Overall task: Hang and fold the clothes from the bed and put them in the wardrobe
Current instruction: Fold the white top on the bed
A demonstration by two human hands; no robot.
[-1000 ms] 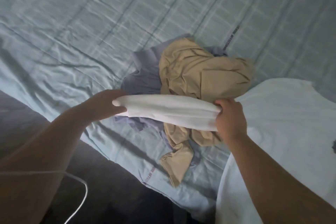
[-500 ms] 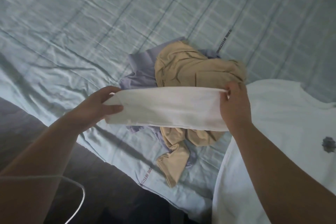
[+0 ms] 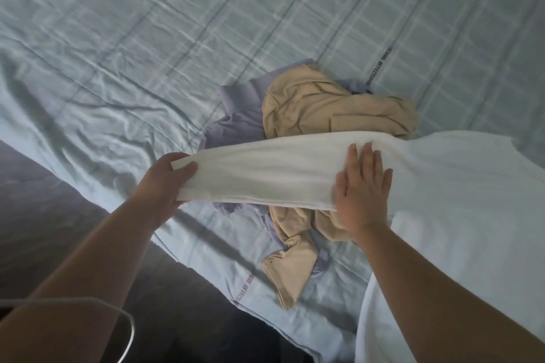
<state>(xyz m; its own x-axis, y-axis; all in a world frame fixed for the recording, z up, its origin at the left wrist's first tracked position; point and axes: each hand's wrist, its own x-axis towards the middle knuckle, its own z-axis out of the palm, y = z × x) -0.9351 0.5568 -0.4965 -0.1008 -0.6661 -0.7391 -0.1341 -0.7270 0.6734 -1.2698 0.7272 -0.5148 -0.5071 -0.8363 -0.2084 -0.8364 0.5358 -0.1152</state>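
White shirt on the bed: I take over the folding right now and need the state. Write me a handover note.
Left hand pinches the sleeve end of the white shirt, with the sleeve stretched over the pile. Right hand lies flat on that sleeve, fingers straight.
Beige garment and lavender garment lie crumpled on the bed.
Done: shirt spread out.
Left: fold it, do the other two, and put all in the wardrobe.

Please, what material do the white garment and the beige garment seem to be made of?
The white garment looks like matte cotton knit: soft, fairly thick, without shine. The beige garment seems thinner and smoother, perhaps a synthetic blend: it shows fine sharp creases and a faint sheen.
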